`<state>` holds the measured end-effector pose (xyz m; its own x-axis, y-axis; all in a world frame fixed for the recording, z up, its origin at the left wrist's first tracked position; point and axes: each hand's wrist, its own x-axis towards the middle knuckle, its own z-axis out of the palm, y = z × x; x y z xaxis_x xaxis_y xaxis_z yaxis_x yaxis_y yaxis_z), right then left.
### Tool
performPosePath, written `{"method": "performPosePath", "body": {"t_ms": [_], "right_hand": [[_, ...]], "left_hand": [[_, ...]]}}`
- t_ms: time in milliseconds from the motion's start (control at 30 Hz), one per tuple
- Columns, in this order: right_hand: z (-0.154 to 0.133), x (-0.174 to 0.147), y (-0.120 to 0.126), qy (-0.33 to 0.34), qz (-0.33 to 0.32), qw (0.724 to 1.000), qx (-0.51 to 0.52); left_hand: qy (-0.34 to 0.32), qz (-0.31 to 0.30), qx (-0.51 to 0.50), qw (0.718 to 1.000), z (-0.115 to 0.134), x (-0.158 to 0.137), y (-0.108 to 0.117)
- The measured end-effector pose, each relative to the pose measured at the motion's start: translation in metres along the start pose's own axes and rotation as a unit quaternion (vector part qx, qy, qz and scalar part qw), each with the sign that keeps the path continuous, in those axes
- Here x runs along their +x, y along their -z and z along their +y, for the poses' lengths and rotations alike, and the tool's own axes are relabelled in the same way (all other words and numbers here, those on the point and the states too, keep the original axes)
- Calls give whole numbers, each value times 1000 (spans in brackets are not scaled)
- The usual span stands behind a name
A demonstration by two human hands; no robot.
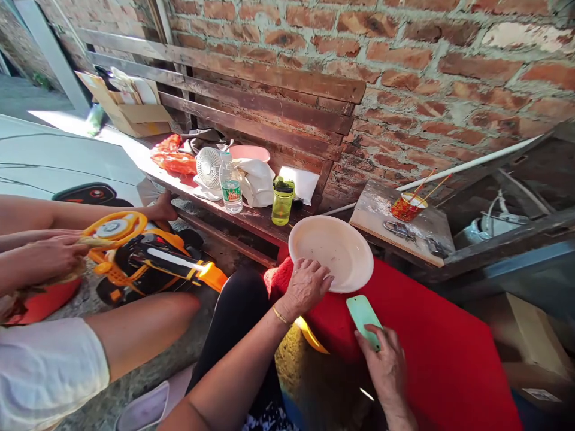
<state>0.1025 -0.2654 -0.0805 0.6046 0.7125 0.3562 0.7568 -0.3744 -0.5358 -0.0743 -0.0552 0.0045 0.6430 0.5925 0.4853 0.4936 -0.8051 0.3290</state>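
A wide white bowl [345,248] with small dark specks inside is at the far end of a red-covered surface [431,341]. My left hand [309,286], a gold bracelet at its wrist, has its bent fingers over the bowl's near rim; the thumb is hidden. Close to the bowl, my right hand [384,353] grips the lower end of a flat mint-green slab [360,314] with rounded corners and a small hole near its top. Whether the slab is a phone is unclear. Red fluffy cloth [278,278] lies beside my left hand.
On a wooden bench [258,224] stand a green-yellow drink bottle [282,206], a water bottle [232,194] and a small fan [209,167]. A board [377,206] at right holds a red tin [406,206]. Another person's hands [60,257] are at left, near a yellow-and-black ride-on toy [157,257].
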Motion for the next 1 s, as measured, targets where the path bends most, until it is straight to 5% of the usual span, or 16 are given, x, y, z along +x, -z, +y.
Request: {"method": "performPosePath", "body": {"t_ms": [167,400,633,867,1000], "right_hand": [[12,9,24,-134,52,989,-44],[-34,33,-1,-61,-43,997,4],[-7,29,18,-176,23,982,-68],[-46,-10,-9,10,-61,996,64],[-22,-4,4,-24,-7,1000,-12]], "left_hand": [[-20,-74,25,997,-1,-1,0],[-25,-100,13,995,-1,3,6],[-20,-88,11,996,-3,2,-2],[-32,-71,18,997,-3,1,-6],[-30,-68,16,997,-2,1,-6]]}}
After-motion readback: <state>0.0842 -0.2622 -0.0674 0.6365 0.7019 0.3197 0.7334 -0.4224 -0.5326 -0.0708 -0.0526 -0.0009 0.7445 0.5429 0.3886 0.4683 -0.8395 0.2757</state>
